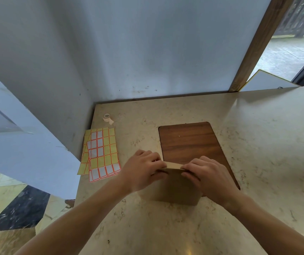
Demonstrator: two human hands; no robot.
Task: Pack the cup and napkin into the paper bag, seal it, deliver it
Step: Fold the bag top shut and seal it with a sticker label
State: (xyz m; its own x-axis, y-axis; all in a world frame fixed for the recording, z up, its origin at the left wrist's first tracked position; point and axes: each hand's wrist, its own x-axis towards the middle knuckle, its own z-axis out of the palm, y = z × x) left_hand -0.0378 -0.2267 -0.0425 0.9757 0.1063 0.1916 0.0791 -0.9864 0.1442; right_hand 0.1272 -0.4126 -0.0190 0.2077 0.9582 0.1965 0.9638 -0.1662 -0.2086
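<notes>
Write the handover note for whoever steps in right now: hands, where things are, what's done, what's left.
Left hand: grips the left end of the paper bag's folded top.
Right hand: grips the right end of the same fold.
Paper bag: upright on the counter, at the near edge of the wooden board, top folded over.
Cup and napkin: not visible; presumably inside the bag, cannot confirm.
Label sheets lie left of the bag; the tape roll sits beyond them near the wall.
Done: top folded down.
Left: fix the fold, likely with a label or tape, then deliver.
</notes>
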